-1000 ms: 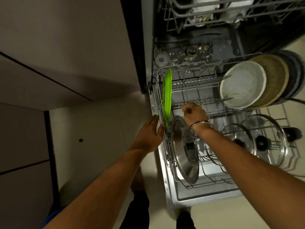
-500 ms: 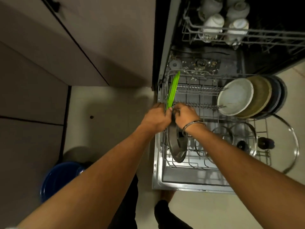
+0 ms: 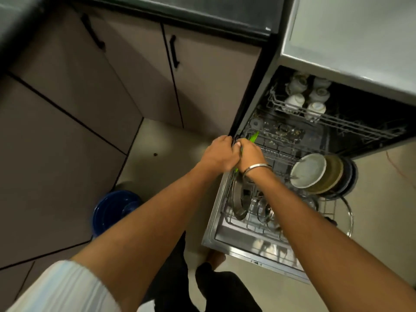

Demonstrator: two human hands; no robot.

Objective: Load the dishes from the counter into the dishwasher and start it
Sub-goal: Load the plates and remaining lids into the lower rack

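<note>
The dishwasher's lower rack [image 3: 227,206] is pulled out over the open door [image 3: 254,251]. A thin green plate [image 3: 254,138] stands on edge at the rack's left side. My left hand [image 3: 219,154] and my right hand [image 3: 251,154] are pressed together around it, fingers curled on its edge; most of the plate is hidden by them. A steel lid [image 3: 239,200] stands just in front of my hands. Stacked plates [image 3: 308,171] lean at the rack's right. White cups [image 3: 295,100] sit in the upper rack [image 3: 333,122].
A blue bucket [image 3: 112,210] stands on the floor to the left, beneath my left arm. Brown cabinet doors [image 3: 126,82] with black handles line the left and back. A glass lid [image 3: 347,218] leans at the rack's right edge. The grey counter [image 3: 351,30] overhangs the dishwasher.
My left hand has moved from the rack's side onto the green plate, joining my right hand. Both hands shifted towards the back of the rack. The camera has risen and pulled back.
</note>
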